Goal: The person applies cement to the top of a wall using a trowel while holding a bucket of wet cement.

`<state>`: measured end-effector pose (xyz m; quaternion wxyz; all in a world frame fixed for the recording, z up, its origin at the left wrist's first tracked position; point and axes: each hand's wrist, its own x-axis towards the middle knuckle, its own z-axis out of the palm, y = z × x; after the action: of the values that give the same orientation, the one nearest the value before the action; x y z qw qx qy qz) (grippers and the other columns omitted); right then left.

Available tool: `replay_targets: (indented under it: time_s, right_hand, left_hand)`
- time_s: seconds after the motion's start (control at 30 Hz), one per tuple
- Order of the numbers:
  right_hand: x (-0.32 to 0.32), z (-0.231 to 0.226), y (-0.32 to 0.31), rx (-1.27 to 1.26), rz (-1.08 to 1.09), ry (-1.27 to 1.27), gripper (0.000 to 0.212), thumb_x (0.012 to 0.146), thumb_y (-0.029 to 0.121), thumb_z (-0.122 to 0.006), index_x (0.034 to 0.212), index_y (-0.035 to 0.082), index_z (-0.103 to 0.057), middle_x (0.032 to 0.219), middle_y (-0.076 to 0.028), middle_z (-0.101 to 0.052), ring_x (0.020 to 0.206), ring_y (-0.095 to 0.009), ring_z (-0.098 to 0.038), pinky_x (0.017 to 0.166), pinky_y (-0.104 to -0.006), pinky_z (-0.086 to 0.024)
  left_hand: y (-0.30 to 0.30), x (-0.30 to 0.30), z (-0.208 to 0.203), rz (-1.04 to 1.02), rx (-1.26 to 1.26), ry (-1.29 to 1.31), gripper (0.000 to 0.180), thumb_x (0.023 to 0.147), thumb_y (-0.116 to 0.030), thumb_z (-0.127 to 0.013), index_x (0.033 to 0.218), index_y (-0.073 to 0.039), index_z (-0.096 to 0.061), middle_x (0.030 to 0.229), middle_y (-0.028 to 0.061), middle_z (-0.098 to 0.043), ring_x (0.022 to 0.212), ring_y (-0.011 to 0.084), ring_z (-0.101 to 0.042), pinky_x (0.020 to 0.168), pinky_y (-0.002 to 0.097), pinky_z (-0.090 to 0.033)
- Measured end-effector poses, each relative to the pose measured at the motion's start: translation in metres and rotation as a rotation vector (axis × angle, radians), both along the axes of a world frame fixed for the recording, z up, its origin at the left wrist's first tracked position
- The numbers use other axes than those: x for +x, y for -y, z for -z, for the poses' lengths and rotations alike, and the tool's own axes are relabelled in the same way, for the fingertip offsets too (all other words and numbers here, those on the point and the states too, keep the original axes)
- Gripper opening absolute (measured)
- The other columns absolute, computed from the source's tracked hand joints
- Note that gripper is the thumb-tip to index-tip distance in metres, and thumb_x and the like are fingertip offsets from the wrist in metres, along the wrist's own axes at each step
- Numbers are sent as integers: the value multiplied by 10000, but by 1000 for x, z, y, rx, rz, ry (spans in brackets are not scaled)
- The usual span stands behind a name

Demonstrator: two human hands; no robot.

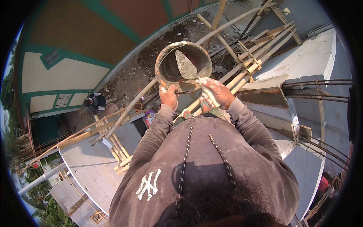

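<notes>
A round, mortar-smeared bucket [202, 56] is held out in front of me, its open mouth facing up. My left hand [169, 97] is closed on the near left side of its rim. In my right hand [216, 92] is a trowel [185, 65], gripped by its pale, mortar-coated handle. The pointed blade lies over the bucket's mouth and is covered with grey mortar. How much is inside the bucket is hard to make out, as the blade and shadow cover part of it. My feet [206, 106] show below my hands, on bamboo poles.
Bamboo scaffold poles [245, 75] run under and around me, high above rubble-strewn ground [132, 72]. Pale block walls [298, 60] stand at the right, with steel bars [317, 82] jutting out. Another person [96, 101] is far below at the left, beside a tub [112, 109].
</notes>
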<state>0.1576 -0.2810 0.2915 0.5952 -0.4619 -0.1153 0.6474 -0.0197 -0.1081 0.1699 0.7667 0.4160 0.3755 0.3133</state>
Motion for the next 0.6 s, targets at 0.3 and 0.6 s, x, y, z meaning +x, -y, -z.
replay_targets:
  time_s: [0.3,0.6]
  right_hand:
    - [28,8,154,-217,668,1352,443,891,139,-650,1295,-25,-575,1169,-232,-665,1073,-340,-679,929,-366,-521]
    - [127,114,277,-811,1365,1684,396,908,172,-665,1223,23,-478,1009,-250,-646,875,-450,-656,788,-493,-529]
  left_hand:
    - [-59,-88,107,-81,-509,-205,253,803,-73,-520,1007,29,-629,1063,165,-683,1033,327,-661,999,485,-548]
    - [-89,-294,191,-165,-612,-837,206,817,-146,-490,902,-33,-639,917,122,-664,798,316,-650,668,447,-546]
